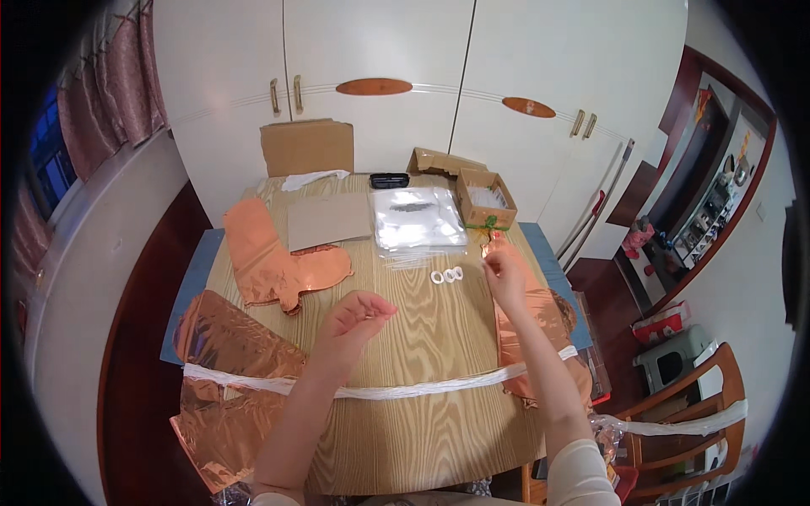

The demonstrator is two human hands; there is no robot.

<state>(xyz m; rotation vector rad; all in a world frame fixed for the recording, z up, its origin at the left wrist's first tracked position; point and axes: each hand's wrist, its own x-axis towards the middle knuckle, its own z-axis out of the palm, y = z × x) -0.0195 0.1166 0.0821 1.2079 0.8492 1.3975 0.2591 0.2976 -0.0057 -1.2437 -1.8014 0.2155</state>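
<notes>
My left hand [358,322] is raised over the middle of the table, its fingers curled and their tips close to the thumb. Whatever it may pinch is too small to make out. My right hand [505,282] hovers at the right side, thumb and fingers pinched beside the top end of a rose-gold foil balloon [525,291]; I cannot make out what is between them. Three small white rings [448,276] lie just left of that hand. Another flat foil balloon [261,257] rests at the far left, and a third foil piece [232,337] at the near left.
A white strip [413,391] crosses the near table [405,451] over the foil. Farther back are clear plastic sleeves [418,219], a grey board [327,221], a black case [389,180] and an open cardboard box [487,202]. A wooden chair [717,430] stands at right.
</notes>
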